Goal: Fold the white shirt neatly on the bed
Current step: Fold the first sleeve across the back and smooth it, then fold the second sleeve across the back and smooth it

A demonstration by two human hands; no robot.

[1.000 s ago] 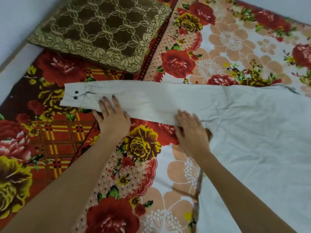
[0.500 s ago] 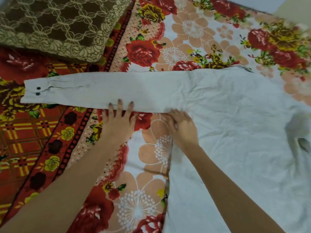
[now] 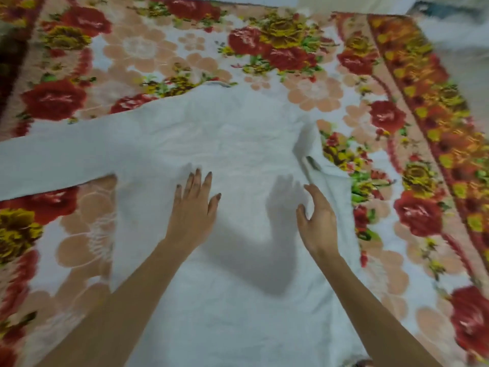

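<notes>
The white shirt lies spread flat on the flowered bedspread, collar end away from me. One sleeve stretches straight out to the left edge of the view. The other sleeve lies bunched and folded at the shirt's right side. My left hand rests flat on the shirt body, fingers straight. My right hand hovers above the shirt, fingers straight and loosely spread, close to the bunched sleeve, holding nothing. It casts a shadow on the cloth.
The bedspread has red and yellow roses on white and peach. Its orange patterned border runs down the right side. A pale wall or floor shows past the far right corner.
The view has swung right, away from the pillow and left cuff. Both hands left the left sleeve's lower edge and moved right onto the shirt body; the right hand lifted off the cloth.
</notes>
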